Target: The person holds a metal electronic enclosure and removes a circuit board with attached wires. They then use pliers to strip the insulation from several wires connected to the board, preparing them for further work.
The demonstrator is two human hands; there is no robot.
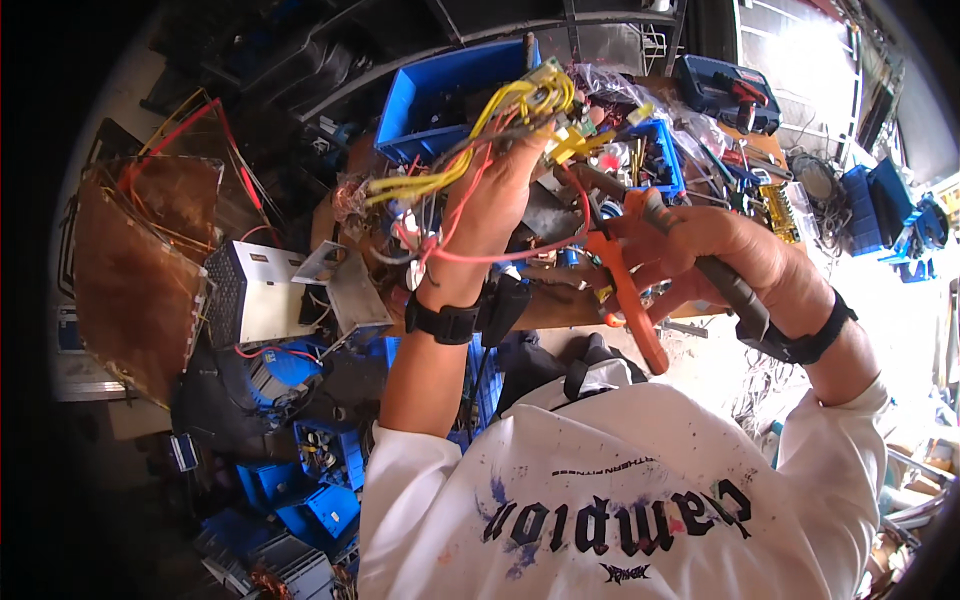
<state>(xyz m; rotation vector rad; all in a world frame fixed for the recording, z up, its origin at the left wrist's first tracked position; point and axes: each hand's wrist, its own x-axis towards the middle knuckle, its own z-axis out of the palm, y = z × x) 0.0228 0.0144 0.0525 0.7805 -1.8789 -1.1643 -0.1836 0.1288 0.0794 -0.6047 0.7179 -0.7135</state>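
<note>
Two hands occupied: left hand has a closed grip on yellow wires above the table; right hand grips orange-handled pliers near them. Dark lettering, with smaller lines above and below, marks the white shirt.

- Hard daylight from far right; barred opening blown out
- Floor at right washed out, detail lost
- Left side dim, heavy shadow, fine detail murky
- Fisheye: black corners, straight edges bow near rim
</note>
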